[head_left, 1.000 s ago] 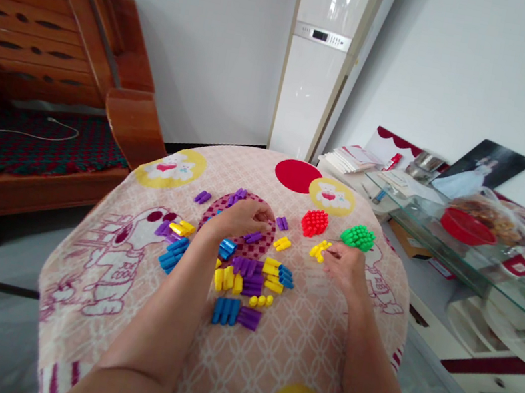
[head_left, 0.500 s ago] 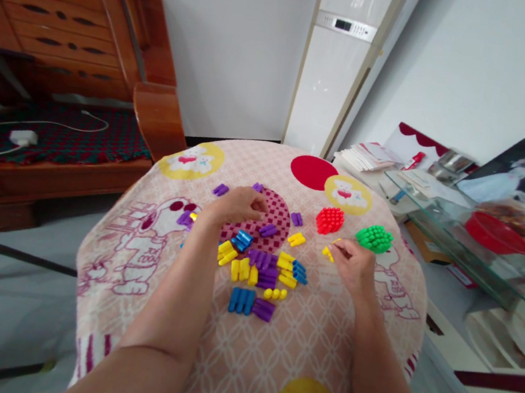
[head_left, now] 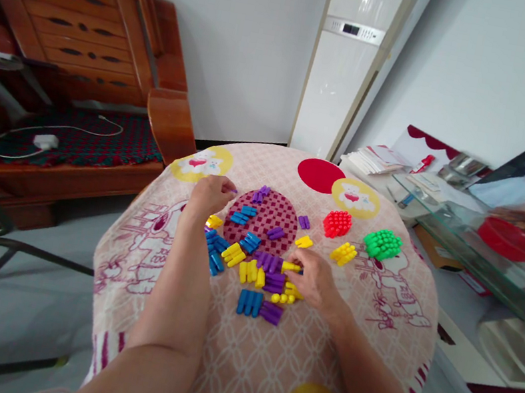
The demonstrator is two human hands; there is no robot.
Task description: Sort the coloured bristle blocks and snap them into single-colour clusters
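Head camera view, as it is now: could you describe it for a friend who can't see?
A person's left hand and right hand are among small yellow pieces, blue pieces and purple pieces on a round, cloth-covered table. Beyond the right hand sit a red cluster and a green cluster. A wooden bench stands at picture left.

One head-worn camera looks forward and down from six o'clock over a round, cloth-covered pink surface (head_left: 234, 354), cropping its near edge, toward a tall glossy white cabinet (head_left: 335, 87) at one o'clock.
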